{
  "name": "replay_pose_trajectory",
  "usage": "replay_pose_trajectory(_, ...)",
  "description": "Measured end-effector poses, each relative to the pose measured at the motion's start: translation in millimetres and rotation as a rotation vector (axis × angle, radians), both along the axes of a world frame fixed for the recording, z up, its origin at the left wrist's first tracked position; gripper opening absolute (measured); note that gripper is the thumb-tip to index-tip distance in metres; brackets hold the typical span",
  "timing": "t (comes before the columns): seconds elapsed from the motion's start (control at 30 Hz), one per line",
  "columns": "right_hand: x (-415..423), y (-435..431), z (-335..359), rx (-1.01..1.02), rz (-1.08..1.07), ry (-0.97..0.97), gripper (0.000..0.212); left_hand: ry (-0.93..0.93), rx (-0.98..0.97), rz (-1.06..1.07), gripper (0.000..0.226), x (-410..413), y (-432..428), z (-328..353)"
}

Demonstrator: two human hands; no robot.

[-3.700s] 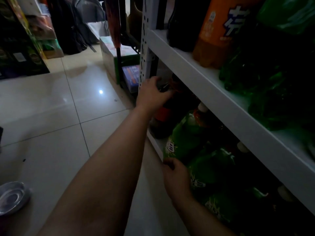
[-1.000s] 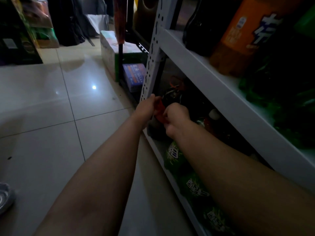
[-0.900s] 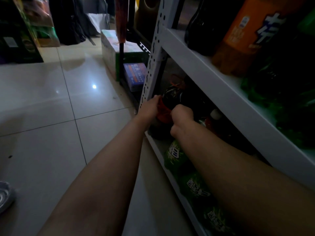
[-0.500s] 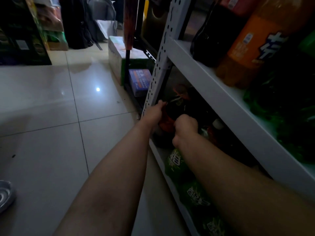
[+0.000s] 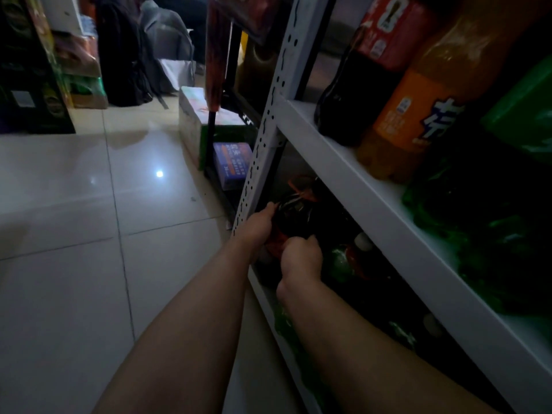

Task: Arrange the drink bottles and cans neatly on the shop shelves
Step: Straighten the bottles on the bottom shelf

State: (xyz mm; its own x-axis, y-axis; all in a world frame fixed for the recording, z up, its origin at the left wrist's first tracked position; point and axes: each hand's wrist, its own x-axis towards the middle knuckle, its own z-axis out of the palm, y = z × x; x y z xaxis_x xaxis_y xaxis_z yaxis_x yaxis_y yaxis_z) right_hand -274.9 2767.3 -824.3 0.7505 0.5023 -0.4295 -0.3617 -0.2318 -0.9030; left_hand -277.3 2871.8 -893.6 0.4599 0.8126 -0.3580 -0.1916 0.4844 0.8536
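Observation:
Both my hands reach into the dim bottom level of a white metal shelf (image 5: 352, 180). My left hand (image 5: 257, 225) grips the left side of a dark cola bottle with a red label (image 5: 294, 222) at the shelf's left end. My right hand (image 5: 301, 258) grips the same bottle lower down on its right side. Green soda bottles (image 5: 340, 261) lie just right of it, mostly in shadow. On the level above stand a cola bottle (image 5: 367, 67), an orange soda bottle (image 5: 418, 100) and green bottles (image 5: 484, 210).
The shelf's perforated white upright (image 5: 268, 121) stands just left of my hands. Beyond it a blue box (image 5: 233, 162) and a green-and-white carton (image 5: 194, 121) sit on the tiled floor (image 5: 89, 234). Stacked goods and a dark backpack (image 5: 125, 55) are at the far left.
Since 3.7 s ago my right hand left the green bottles and joined my left on the cola bottle. Over the last second both hands stay on it; the view has tilted upward slightly.

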Motion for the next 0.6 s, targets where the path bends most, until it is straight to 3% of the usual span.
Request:
replay_pose_trajectory(0.27,-11,-30,13,-0.028,0.191,-0.17,0.063,0.308,0.267,-0.048,0.049,-2,-8,6)
replay_pose_trajectory(0.37,-15,-46,36,0.059,0.271,-0.252,0.059,0.461,0.34,0.035,0.043,-18,-11,31)
replay_pose_trajectory(0.47,-17,-65,80,0.131,0.281,-0.305,0.053,0.618,0.493,0.268,0.028,-37,-24,81)
replay_pose_trajectory(0.6,-10,-105,157,0.269,0.244,-0.344,0.052,0.501,0.736,0.358,0.026,-39,-79,168)
